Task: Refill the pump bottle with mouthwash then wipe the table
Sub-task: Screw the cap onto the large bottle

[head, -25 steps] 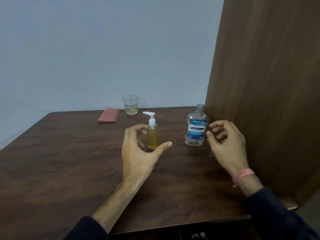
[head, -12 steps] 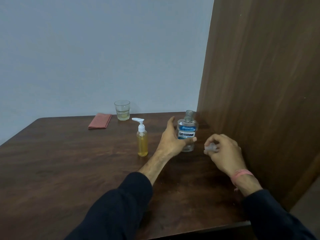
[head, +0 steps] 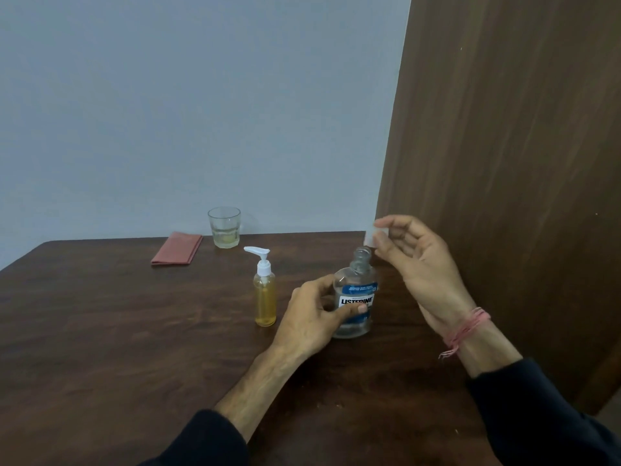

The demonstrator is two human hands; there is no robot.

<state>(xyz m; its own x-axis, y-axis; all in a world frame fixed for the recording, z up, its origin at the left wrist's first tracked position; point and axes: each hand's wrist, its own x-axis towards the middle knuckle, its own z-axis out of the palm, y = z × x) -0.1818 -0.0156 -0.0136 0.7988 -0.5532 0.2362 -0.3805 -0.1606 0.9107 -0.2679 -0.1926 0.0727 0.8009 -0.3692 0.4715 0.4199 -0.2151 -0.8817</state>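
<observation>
The clear mouthwash bottle with a blue label stands on the dark wooden table, its neck uncovered. My left hand grips its body from the left, thumb across the label. My right hand is raised just right of the bottle's neck and pinches a small whitish cap between thumb and fingertips. The pump bottle, filled with yellow liquid and topped by a white pump head, stands upright just left of my left hand. A folded red cloth lies at the back of the table.
A glass with a little pale liquid stands at the table's back edge, right of the cloth. A brown wooden panel rises along the table's right side, close behind my right hand. A pale wall runs behind the table.
My left hand moved from beside the pump bottle to the mouthwash bottle and took hold of it. My right hand rose from table height to beside the bottle's neck, holding the cap.
</observation>
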